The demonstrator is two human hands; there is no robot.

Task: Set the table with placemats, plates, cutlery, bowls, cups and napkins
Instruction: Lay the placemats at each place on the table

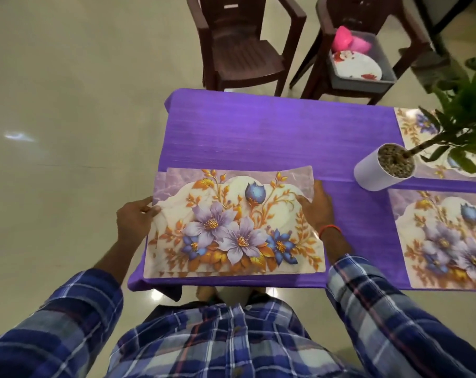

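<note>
- Gripping a floral placemat [231, 227] by both short edges, the person holds it over the near left corner of the table [258, 132], which is covered in a purple cloth.
- The left hand [134, 218] pinches the mat's left edge, thumb on top and fingers curled beneath.
- The right hand [317, 207] clasps the far part of the right edge, thumb lying on the printed face. A red thread [330, 229] circles that wrist.
- The strip of a matching mat [302, 173] shows just beyond the held one's far edge. Whether the pair lies flat on the cloth cannot be told.
- A second placemat [444, 241] lies flat along the near edge, to the right and apart from the held one.
- A third placemat [411, 129] lies towards the far right edge.
- A white pot [373, 173] with a leafy plant [466, 105] stands between those two mats.
- Beyond the table's far edge are two brown chairs [239, 50]. The right one carries a grey tub [386, 75] holding a white plate [356, 65] with red flowers and some pink pieces [348, 42], too blurred to name.
</note>
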